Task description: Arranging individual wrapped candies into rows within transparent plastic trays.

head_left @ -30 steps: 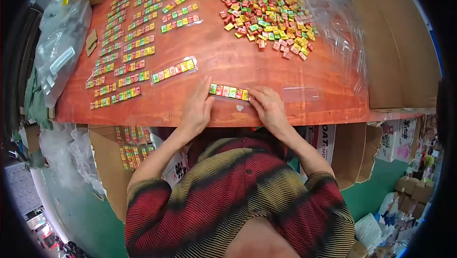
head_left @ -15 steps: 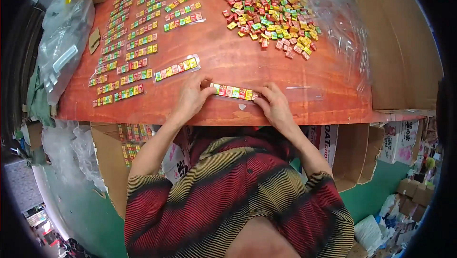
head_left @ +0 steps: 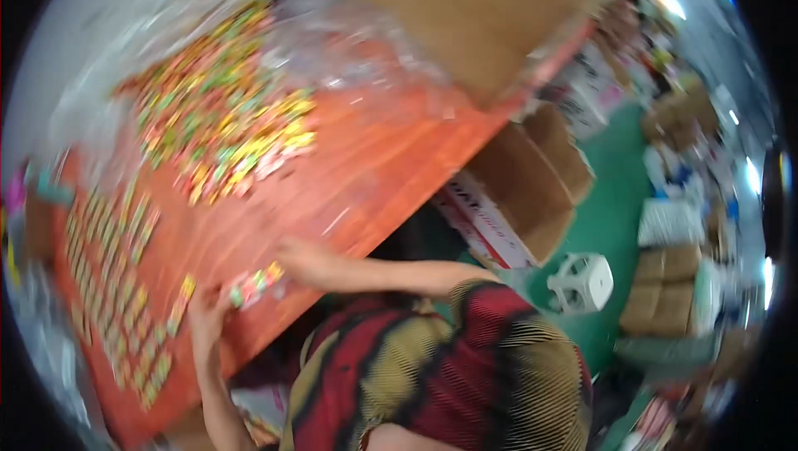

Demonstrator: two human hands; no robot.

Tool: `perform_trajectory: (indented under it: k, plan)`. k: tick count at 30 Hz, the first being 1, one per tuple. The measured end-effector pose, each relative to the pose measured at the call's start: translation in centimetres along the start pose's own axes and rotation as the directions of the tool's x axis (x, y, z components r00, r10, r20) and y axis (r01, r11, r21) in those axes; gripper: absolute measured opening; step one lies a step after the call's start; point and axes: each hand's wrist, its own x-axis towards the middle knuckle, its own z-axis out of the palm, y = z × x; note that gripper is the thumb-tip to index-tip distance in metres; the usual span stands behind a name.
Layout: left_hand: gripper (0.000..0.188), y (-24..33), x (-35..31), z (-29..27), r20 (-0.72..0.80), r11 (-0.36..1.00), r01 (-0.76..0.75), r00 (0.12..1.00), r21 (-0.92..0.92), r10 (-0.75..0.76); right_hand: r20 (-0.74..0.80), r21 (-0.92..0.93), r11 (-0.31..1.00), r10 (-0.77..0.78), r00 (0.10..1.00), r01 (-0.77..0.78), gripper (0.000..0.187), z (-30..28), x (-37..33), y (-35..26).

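Note:
A short row of small coloured boxes, red, green, white and yellow, lies near the table's front edge between my hands. The fingers of my left hand close on its left end. My right hand is at the opposite end, its fingers smeared by motion, so I cannot tell whether they grip it. Just left of my left hand is another filled row. A large loose heap of the same little boxes spreads farther back on the red table.
Many finished rows cover the table's left side. Clear plastic film lies behind the heap, beside a large cardboard box. An open carton and a white stool stand on the green floor at right.
The whole view has swung to the right and tilted, blurring the scene and showing more floor. Both hands stay by the same row; the right hand's fingers sit slightly behind its end.

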Motion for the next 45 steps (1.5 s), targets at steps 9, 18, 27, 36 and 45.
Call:
perform_trajectory:
  k: [9, 18, 27, 36, 45]
  plan:
    - [0.016, -0.5, 0.5, -1.0, 0.087, 0.987, 0.049, 0.994, 0.155, -0.063, 0.025, 0.170, 0.985, 0.018, 1.000, -0.022, 0.016, -2.7, -1.2, -2.2]
    - [0.016, -0.7, 0.4, -0.4, -0.093, 0.973, -0.079, 0.991, 0.216, 0.101, -0.012, 0.132, 0.991, 0.005, 1.000, -0.003, 0.019, -1.6, 0.3, -1.9]
    - [0.011, -0.9, -1.3, 0.9, -0.136, 0.871, -0.213, 0.944, 0.443, 0.300, -0.078, 0.003, 0.998, 0.070, 0.995, -0.070, 0.012, -1.3, -0.1, -1.5]
    - [0.054, -1.2, -4.2, 3.7, 0.066, 0.336, -0.320, 0.804, 0.886, 0.591, -0.207, -0.339, 0.938, -0.142, 0.968, 0.065, 0.027, -0.8, -1.3, -1.8]
    - [0.069, -0.7, -5.2, 5.2, 0.165, 0.199, -0.230, 0.941, 0.953, 0.295, 0.126, -0.331, 0.944, 0.047, 0.991, -0.003, 0.085, -1.5, -2.1, -3.9]
